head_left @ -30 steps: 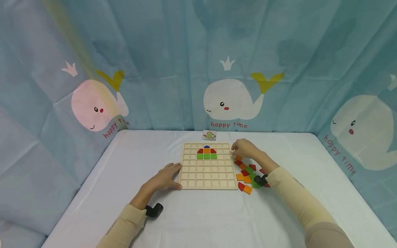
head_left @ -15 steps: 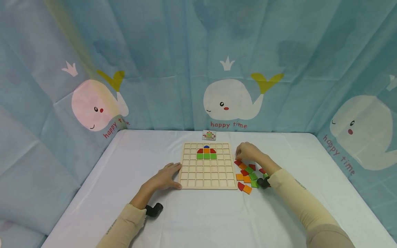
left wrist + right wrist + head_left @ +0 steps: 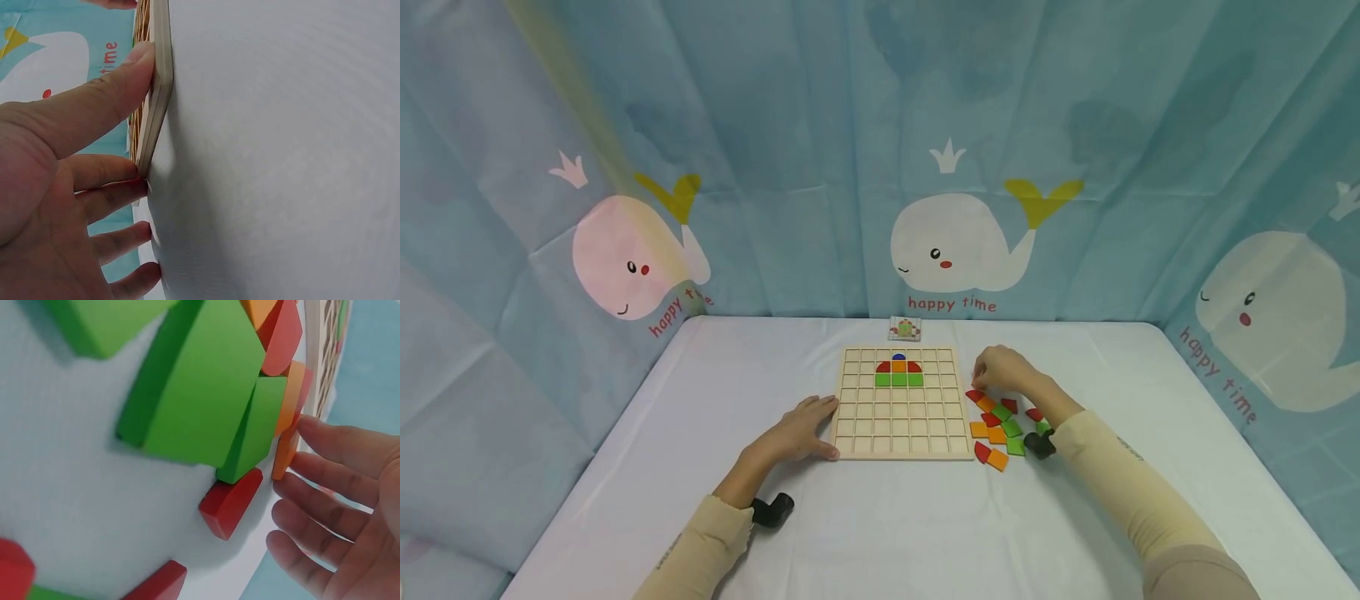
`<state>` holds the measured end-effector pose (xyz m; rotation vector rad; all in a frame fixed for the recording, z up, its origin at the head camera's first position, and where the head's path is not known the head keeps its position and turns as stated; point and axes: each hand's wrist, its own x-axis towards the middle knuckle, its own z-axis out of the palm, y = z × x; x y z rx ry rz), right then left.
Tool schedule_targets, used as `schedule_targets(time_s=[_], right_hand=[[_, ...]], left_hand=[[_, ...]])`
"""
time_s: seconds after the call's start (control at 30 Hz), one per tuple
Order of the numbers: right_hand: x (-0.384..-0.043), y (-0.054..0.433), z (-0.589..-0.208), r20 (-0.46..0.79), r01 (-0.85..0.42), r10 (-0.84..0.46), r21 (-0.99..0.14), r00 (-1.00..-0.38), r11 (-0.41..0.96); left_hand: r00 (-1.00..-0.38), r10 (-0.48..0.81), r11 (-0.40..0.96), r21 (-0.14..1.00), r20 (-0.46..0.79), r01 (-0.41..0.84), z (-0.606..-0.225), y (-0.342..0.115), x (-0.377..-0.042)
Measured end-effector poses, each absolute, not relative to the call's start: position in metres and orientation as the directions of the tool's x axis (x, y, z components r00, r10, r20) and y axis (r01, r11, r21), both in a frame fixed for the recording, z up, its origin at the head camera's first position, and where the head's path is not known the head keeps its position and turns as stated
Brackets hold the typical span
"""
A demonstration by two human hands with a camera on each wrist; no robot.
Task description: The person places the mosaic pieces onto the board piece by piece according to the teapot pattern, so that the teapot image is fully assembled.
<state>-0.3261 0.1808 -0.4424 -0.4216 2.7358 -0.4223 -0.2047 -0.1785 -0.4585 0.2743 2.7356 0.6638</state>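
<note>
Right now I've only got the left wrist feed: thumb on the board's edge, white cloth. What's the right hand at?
Observer: The right hand has its thumb and fingers at an orange tile; can't tell if it's pinched.
Operator: Anything placed so far?
Observer: Seven pieces sit in the board: a blue piece on top, an orange square between two red pieces under it, then a row of three green squares.
Operator: And on the far side?
Observer: A small printed card, just beyond the board's far edge.
</note>
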Motion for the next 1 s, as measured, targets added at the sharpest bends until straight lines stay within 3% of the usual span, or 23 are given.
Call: schedule_targets(time_s=[1.0], right_hand=[[-0.3220, 0.1860, -0.4419, -0.267, -0.268, -0.354, -0.311, -0.896, 0.912]], left_hand=[[-0.936, 0.259, 0.872, 0.474, -0.240, 0.120, -0.4606, -0.1792, -0.2053]])
